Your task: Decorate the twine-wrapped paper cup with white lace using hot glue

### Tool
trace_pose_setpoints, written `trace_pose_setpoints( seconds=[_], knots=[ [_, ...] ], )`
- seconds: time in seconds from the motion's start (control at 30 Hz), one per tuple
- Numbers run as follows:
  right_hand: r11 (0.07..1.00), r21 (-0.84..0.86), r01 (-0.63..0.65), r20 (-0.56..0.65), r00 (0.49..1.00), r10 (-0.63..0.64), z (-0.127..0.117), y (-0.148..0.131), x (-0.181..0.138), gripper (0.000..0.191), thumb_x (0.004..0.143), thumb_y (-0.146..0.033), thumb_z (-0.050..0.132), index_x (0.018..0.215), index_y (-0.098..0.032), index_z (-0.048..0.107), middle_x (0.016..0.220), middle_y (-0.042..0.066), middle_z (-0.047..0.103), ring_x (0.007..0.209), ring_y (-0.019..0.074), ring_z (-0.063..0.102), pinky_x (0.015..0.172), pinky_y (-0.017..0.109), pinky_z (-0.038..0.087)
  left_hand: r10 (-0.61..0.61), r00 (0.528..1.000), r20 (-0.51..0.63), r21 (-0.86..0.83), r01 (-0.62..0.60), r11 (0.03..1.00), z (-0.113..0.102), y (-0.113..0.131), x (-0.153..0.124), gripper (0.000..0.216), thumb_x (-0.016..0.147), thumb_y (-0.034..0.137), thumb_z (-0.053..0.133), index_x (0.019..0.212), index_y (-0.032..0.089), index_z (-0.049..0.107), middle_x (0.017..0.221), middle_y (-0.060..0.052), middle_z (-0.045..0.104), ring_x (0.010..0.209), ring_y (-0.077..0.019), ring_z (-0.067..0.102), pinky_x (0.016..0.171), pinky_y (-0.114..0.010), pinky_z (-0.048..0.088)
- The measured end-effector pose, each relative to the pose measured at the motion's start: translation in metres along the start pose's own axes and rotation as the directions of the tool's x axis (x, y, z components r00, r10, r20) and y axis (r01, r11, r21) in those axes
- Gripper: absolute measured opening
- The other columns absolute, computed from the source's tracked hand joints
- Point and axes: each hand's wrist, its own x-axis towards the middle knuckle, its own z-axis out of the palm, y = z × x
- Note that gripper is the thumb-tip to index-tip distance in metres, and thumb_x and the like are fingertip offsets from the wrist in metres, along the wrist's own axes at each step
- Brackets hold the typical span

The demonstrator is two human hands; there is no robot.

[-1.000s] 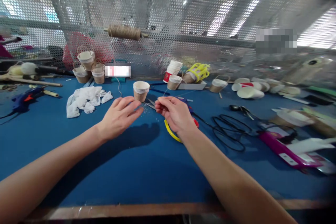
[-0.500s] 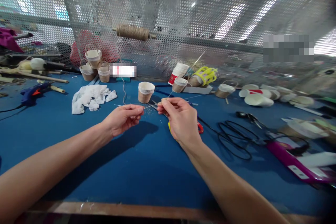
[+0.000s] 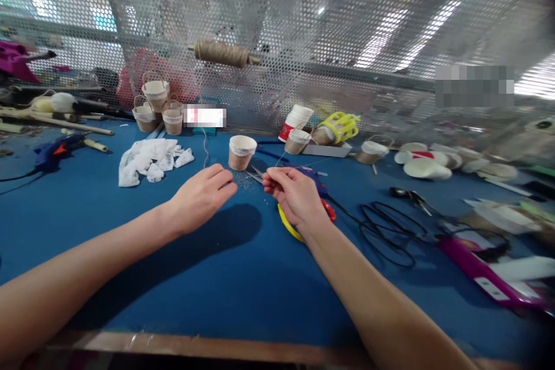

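Observation:
Between the thumb and fingers of my right hand [image 3: 292, 193] is pinched a thin string [image 3: 280, 159], with a short length sticking up beyond the fingertips. My left hand [image 3: 203, 196] hovers to the left, back of the hand up and fingers loosely parted, with nothing visible in it. Behind the hands stands a small brown cup [image 3: 241, 153] wrapped in twine-like material with a white lace rim. Scissors with red and yellow handles [image 3: 286, 222] lie under my right hand, blades pointing toward the cup. Tiny clippings are scattered near the blades.
Several finished little baskets [image 3: 156, 95] are stacked at back left, beside crumpled white lace [image 3: 151, 159]. A blue glue gun [image 3: 58, 153] lies far left. Right are a coiled black cable [image 3: 390, 234], a purple power strip [image 3: 481, 272] and paper cups [image 3: 427, 169]. A twine spool [image 3: 223, 53] hangs on the mesh.
My left hand has let go of the string and turned, its fingers loosening from a pinch. My right hand keeps its pinch and has shifted slightly, uncovering more of the yellow scissor handle.

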Motion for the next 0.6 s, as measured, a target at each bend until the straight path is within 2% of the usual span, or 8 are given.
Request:
trace_pose_setpoints(
  seconds=[0.17,0.23,0.27,0.33,0.43,0.47,0.53,0.6],
  knots=[
    [0.996,-0.044,-0.078,0.063,0.995,0.081,0.003,0.007,-0.004,0.013,0.059,-0.018,0.072,0.057,-0.016,0.059,0.053,0.001,0.062,0.048,0.0093,0.055,0.05,0.024,0.047,0.045,0.999,0.005,0.002,-0.045,0.999,0.008,-0.009,-0.003,0.034,0.088,0.008,0.028,0.087,0.012,0.062,0.085,-0.013,0.061,0.076,-0.0196,0.051,0.069,-0.033,0.048],
    [0.995,-0.054,-0.088,0.076,0.993,0.092,0.005,0.01,-0.005,0.014,0.059,-0.019,0.072,0.057,-0.016,0.059,0.054,0.001,0.063,0.049,0.0096,0.056,0.051,0.025,0.047,-0.019,1.0,-0.017,-0.16,0.016,0.987,0.009,-0.01,-0.004,0.032,0.088,0.011,0.032,0.08,0.014,0.063,0.08,-0.011,0.062,0.074,-0.0188,0.051,0.071,-0.034,0.047],
    [0.995,-0.055,-0.084,0.078,0.993,0.089,0.005,0.01,-0.006,0.014,0.059,-0.019,0.072,0.057,-0.016,0.059,0.054,0.001,0.063,0.049,0.0096,0.056,0.052,0.026,0.048,-0.111,0.993,-0.028,-0.301,0.098,0.949,0.01,-0.01,-0.004,0.029,0.087,0.013,0.037,0.075,0.015,0.064,0.078,-0.01,0.062,0.073,-0.0184,0.051,0.073,-0.034,0.046],
    [0.997,-0.048,-0.061,0.074,0.995,0.065,0.007,0.01,-0.009,0.013,0.06,-0.019,0.072,0.058,-0.016,0.059,0.053,0.001,0.062,0.049,0.0095,0.056,0.053,0.026,0.048,-0.359,0.933,-0.013,-0.581,0.285,0.763,0.011,-0.007,-0.003,0.019,0.081,0.015,0.049,0.068,0.016,0.064,0.074,-0.007,0.062,0.073,-0.0176,0.051,0.076,-0.034,0.044],
    [0.999,-0.025,0.022,0.046,0.999,-0.021,0.01,0.007,-0.013,0.012,0.061,-0.021,0.07,0.062,-0.016,0.059,0.055,-0.001,0.062,0.052,0.0096,0.056,0.057,0.027,0.048,-0.673,0.709,0.21,-0.847,0.475,0.236,0.013,-0.001,0.002,0.007,0.072,0.018,0.062,0.065,0.016,0.062,0.068,-0.004,0.06,0.065,-0.0139,0.052,0.067,-0.029,0.044],
    [0.998,-0.018,0.064,0.035,0.997,-0.063,0.011,0.005,-0.014,0.012,0.062,-0.022,0.07,0.063,-0.017,0.059,0.057,-0.001,0.062,0.054,0.0098,0.057,0.058,0.027,0.049,-0.702,0.638,0.317,-0.87,0.491,0.053,0.014,0.001,0.004,0.009,0.071,0.02,0.063,0.065,0.015,0.06,0.065,-0.003,0.059,0.059,-0.012,0.051,0.061,-0.028,0.043],
    [0.989,-0.012,0.147,0.016,0.989,-0.147,0.012,0.003,-0.016,0.011,0.063,-0.023,0.069,0.065,-0.018,0.06,0.06,-0.002,0.063,0.056,0.0101,0.057,0.061,0.028,0.049,-0.683,0.551,0.48,-0.85,0.484,-0.207,0.016,0.004,0.008,0.013,0.072,0.021,0.063,0.062,0.014,0.057,0.06,-0.001,0.057,0.05,-0.0087,0.048,0.053,-0.025,0.042],
    [0.985,-0.006,0.175,0.016,0.984,-0.175,0.012,0.002,-0.017,0.01,0.064,-0.022,0.069,0.065,-0.017,0.06,0.06,-0.002,0.062,0.055,0.01,0.057,0.061,0.029,0.049,-0.669,0.531,0.519,-0.837,0.474,-0.274,0.017,0.005,0.01,0.015,0.072,0.021,0.062,0.06,0.014,0.055,0.058,-0.001,0.056,0.047,-0.0072,0.047,0.05,-0.023,0.041]
  ],
)
